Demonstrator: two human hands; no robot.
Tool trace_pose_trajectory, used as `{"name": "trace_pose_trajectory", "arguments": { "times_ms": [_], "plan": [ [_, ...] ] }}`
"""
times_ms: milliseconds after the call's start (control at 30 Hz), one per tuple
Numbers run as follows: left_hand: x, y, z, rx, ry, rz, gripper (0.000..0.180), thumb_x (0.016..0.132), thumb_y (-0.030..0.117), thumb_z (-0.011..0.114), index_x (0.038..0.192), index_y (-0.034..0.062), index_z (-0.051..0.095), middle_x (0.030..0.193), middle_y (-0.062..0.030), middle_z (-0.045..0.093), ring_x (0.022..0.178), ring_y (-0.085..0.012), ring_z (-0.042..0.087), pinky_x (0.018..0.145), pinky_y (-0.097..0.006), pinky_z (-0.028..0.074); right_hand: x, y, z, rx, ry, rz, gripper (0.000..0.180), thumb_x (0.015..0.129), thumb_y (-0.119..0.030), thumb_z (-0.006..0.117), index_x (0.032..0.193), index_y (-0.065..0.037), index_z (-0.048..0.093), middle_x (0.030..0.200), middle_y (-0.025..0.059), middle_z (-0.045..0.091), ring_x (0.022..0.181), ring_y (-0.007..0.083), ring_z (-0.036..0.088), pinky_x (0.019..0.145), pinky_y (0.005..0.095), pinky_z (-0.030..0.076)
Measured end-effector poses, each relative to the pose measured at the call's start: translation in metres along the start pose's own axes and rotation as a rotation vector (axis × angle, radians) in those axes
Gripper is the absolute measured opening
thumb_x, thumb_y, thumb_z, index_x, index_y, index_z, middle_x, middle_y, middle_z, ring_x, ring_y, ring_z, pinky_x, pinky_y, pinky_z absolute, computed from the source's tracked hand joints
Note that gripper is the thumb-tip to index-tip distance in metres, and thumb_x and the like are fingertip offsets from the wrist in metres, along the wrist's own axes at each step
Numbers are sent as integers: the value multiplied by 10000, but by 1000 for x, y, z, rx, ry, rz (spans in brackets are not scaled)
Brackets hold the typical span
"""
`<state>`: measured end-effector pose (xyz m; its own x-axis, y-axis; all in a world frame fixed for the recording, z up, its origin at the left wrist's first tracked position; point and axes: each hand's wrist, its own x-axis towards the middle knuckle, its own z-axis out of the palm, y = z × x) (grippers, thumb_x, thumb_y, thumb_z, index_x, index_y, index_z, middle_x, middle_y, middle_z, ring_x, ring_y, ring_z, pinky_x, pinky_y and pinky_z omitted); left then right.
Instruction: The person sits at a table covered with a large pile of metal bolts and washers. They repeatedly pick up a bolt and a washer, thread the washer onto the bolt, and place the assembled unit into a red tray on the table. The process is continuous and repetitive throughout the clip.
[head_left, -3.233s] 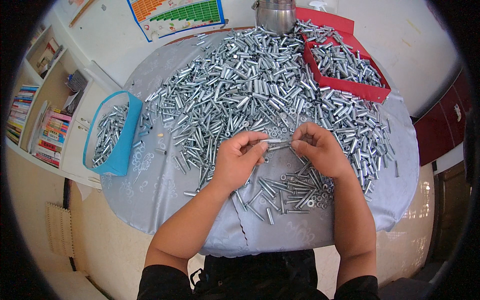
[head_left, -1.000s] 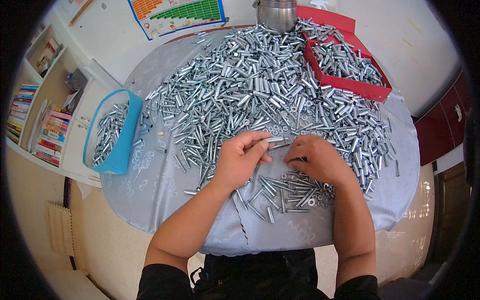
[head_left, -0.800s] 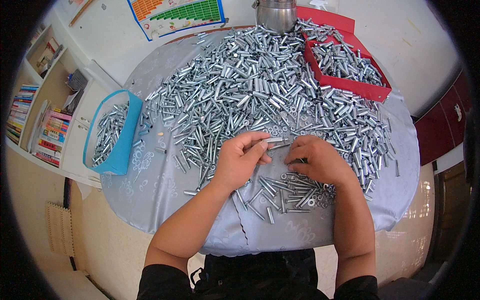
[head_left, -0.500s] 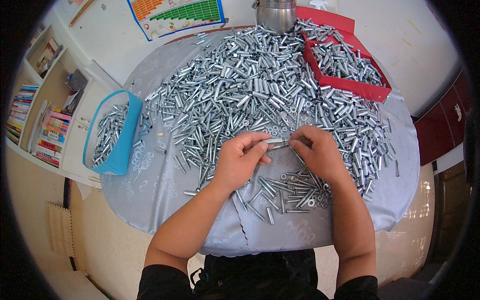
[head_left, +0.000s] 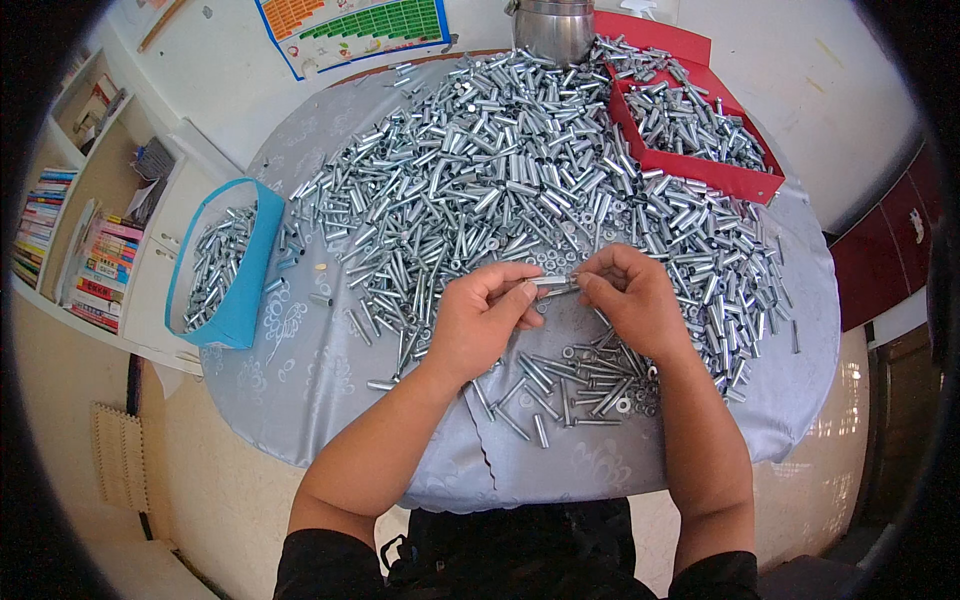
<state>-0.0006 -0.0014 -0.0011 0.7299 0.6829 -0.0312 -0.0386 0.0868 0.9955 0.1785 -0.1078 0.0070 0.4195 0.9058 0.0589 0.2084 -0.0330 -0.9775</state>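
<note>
Room: pale walls around me, a bookshelf (head_left: 70, 240) with coloured spines on my left, a coloured chart (head_left: 350, 25) pinned at the far edge.
Table: a round top under a grey patterned tablecloth (head_left: 310, 370), reaching right up to my body.
Heap: a big pile of silver metal sleeves (head_left: 500, 170) covers the far half of the cloth, spilling toward both hands.
Red tray: a shallow red tray (head_left: 745, 180) at far right, loaded with more sleeves.
Blue bin: a blue bin (head_left: 240, 290) hanging off the table's left edge, partly filled with the same parts.
Steel pot: a steel pot (head_left: 553, 25) at the far rim, just behind the heap.
Near pile: bolts and washers (head_left: 590, 385) lie loose just below my right wrist.
Left hand: my left hand (head_left: 480, 325) pinches one end of a sleeve and bolt piece (head_left: 553, 287) between thumb and fingers.
Right hand: my right hand (head_left: 630, 300) is closed on the other end, fingertips curled in.
Piece: it sits level between both hands, above bare cloth, clear of the heap.
Risk: my grip is fingertip only, so I judge a slip could drop the piece into the loose parts below, where it would be hard to tell apart; a washer could also slide off unnoticed.
</note>
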Motion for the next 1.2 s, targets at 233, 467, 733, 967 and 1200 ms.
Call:
{"name": "trace_pose_trajectory", "arguments": {
  "times_ms": [233,467,733,967,1200],
  "plan": [
    [0,-1,0,-3,-8,7,222,958,79,556,1149,-9,626,975,-106,701,733,-130,667,637,-246,541,-1,1,0,20,-33,17,85,857,-40,660,907,22,630,784,48,655,724,106,621,654,251,488],
    [0,-3,0,5,-18,2,220,958,75,556,1148,-12,625,960,-102,700,735,-125,663,651,-245,546,-1,-2,0,66,-44,35,99,854,-43,665,918,29,640,806,57,669,738,111,629,671,256,498],
    [1,-5,0,26,-22,-9,213,951,70,569,1138,-6,635,938,-95,701,731,-114,656,653,-239,537,-1,0,0,6,-73,49,101,846,-57,682,900,22,651,801,54,669,762,110,637,682,258,505],
    [0,-5,1,74,-18,7,210,946,76,583,1133,-2,640,928,-88,704,736,-107,659,655,-235,532,-1,-1,1,-13,-63,28,95,848,-54,682,906,17,659,815,52,671,765,111,635,698,262,507],
    [-1,-4,2,62,2,-1,210,950,85,577,1131,-1,640,924,-85,706,731,-106,660,635,-235,531,-1,-1,1,-20,-34,13,97,851,-54,679,919,13,661,822,44,668,765,105,626,688,258,501]
  ]
}}
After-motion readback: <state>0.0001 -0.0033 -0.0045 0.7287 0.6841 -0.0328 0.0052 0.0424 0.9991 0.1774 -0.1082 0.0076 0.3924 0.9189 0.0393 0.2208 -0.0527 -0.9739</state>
